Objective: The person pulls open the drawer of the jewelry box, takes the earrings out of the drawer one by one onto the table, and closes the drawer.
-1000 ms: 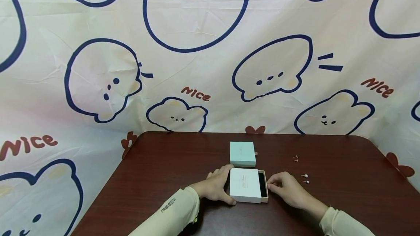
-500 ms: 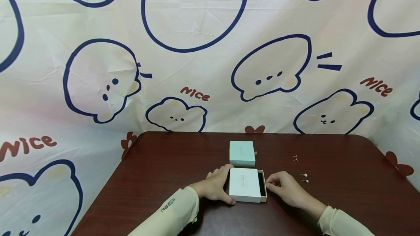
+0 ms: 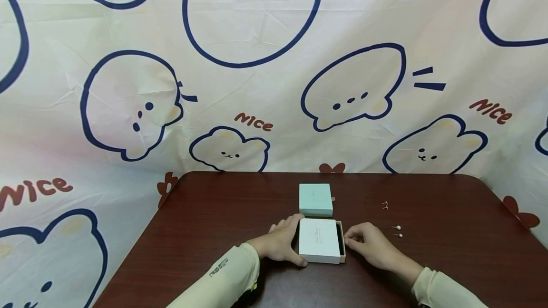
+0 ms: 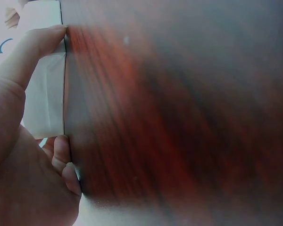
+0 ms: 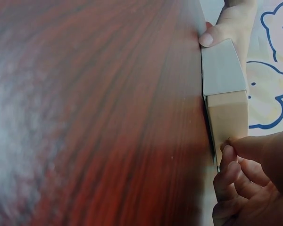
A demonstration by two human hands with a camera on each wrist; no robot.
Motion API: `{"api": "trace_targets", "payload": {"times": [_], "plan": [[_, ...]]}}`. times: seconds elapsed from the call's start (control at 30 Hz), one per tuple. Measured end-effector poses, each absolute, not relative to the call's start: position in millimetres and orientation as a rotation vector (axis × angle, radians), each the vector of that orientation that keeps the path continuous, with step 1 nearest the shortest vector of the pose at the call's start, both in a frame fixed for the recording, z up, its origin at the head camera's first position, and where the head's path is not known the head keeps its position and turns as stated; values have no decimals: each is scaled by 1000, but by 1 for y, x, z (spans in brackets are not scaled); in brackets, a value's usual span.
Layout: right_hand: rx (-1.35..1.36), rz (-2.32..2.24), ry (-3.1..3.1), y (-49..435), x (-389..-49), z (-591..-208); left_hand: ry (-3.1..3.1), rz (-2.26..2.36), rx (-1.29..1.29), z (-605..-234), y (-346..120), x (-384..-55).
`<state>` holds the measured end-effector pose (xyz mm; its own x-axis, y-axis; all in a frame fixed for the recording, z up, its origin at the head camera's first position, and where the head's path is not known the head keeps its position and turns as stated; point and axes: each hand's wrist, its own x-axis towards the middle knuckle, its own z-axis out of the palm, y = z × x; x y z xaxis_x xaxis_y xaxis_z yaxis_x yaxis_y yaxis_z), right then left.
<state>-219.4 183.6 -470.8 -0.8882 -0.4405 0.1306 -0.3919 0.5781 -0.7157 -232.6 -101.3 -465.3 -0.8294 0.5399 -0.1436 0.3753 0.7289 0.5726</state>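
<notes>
A white drawer-style jewellery box (image 3: 318, 239) lies on the dark table, its beige drawer (image 5: 228, 113) jutting a little from the right side of the sleeve. A narrow strip of black lining shows in the gap. My left hand (image 3: 280, 241) grips the sleeve's left end, thumb (image 4: 49, 37) along the front side and fingers round the back. At the drawer's outer end my right hand (image 3: 374, 246) has thumb and forefinger pinched together, with the other fingers curled in the right wrist view. Whatever lies between those fingertips is mostly hidden.
Just behind the white box sits a mint-green box (image 3: 316, 199) with a small tab on its right. Two pearl stud earrings (image 3: 398, 228) lie right of my right hand, and two small thin earrings (image 3: 385, 205) farther back. A patterned cloth (image 3: 239, 84) hangs behind the table.
The drawer has slid left, farther into the white sleeve, and my right hand has moved left with it. My left hand keeps its hold on the sleeve.
</notes>
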Motion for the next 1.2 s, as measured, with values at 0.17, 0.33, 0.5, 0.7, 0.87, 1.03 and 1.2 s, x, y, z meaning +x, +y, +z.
{"api": "trace_targets", "payload": {"times": [0.17,0.33,0.5,0.7,0.87,1.03,1.2], "plan": [[-723,-1207,2738,182,-219,-471,2631,780,716,-465,-101,-232],[-717,-1198,2731,180,-219,-469,2623,790,719,-464,-101,-231],[-721,-1201,2721,178,-219,-467,2621,795,721,-464,-101,-231],[-701,-1174,2736,176,-220,-468,2621,799,725,-464,-102,-232],[-689,-1177,2736,174,-219,-468,2616,800,729,-464,-102,-231],[-704,-1172,2746,173,-220,-468,2615,802,731,-463,-102,-231],[-694,-1167,2736,171,-220,-467,2612,803,728,-463,-102,-232]]}}
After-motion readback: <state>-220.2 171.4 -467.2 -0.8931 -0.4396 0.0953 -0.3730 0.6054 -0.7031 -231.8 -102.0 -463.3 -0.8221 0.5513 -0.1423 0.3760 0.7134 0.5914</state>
